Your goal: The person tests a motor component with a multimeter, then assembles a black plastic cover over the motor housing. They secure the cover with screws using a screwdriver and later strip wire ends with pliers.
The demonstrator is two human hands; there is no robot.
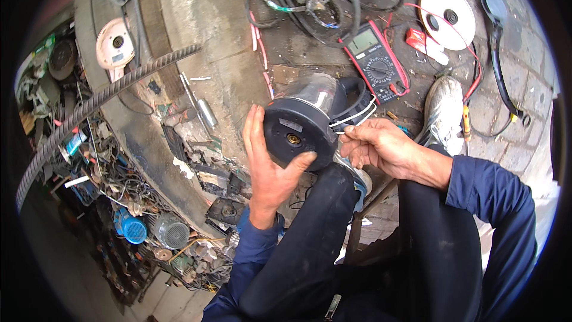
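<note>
An electric kettle (307, 125) with a clear body and black handle lies tipped over, its round black underside turned toward me. My left hand (268, 173) is wrapped around the rim of that underside, fingers on the far left and thumb across the lower edge. Beside the handle, my right hand (384, 149) pinches something small and dark; its kind is hidden by the fingers. White wires (360, 113) loop out near the handle, close to those fingertips. The kettle is held just above my knee.
A red-and-black multimeter (376, 62) with leads lies beyond the kettle. Around it are a coiled cable (351, 18), a white kettle base (450, 16) and a yellow-handled screwdriver (466, 122). A ribbed steel bar (113, 92) crosses the left, above piled scrap and motors (170, 231).
</note>
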